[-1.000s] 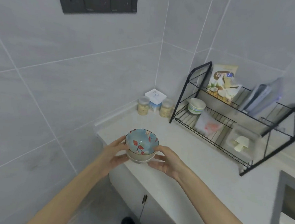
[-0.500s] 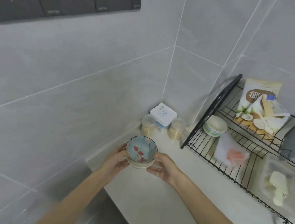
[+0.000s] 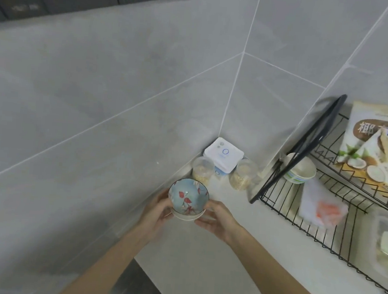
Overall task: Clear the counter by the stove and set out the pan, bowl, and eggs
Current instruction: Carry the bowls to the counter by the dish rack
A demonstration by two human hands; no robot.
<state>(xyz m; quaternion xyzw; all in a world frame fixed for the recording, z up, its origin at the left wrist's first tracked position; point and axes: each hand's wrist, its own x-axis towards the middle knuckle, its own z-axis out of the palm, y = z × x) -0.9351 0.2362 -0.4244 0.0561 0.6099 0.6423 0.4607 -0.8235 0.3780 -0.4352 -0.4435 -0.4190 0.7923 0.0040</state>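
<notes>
Bowl [image 3: 188, 196] cupped btwn L hand [image 3: 156, 214] & R hand [image 3: 217, 221], over counter [image 3: 275, 224].

1. A small bowl [image 3: 188, 196], pale blue inside with red leaves and a dark rim, is seen tilted toward the camera.
2. It is nested, slightly off-centre, in a cream bowl [image 3: 185, 217].
3. Both are gripped between the left hand [image 3: 156, 214] and right hand [image 3: 219, 219], by the wall.

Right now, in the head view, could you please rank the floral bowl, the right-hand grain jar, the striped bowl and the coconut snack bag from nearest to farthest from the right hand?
1. floral bowl, held by the right hand.
2. right-hand grain jar, corner beyond.
3. striped bowl, lower shelf of the rack.
4. coconut snack bag, upper shelf, far right.
</notes>
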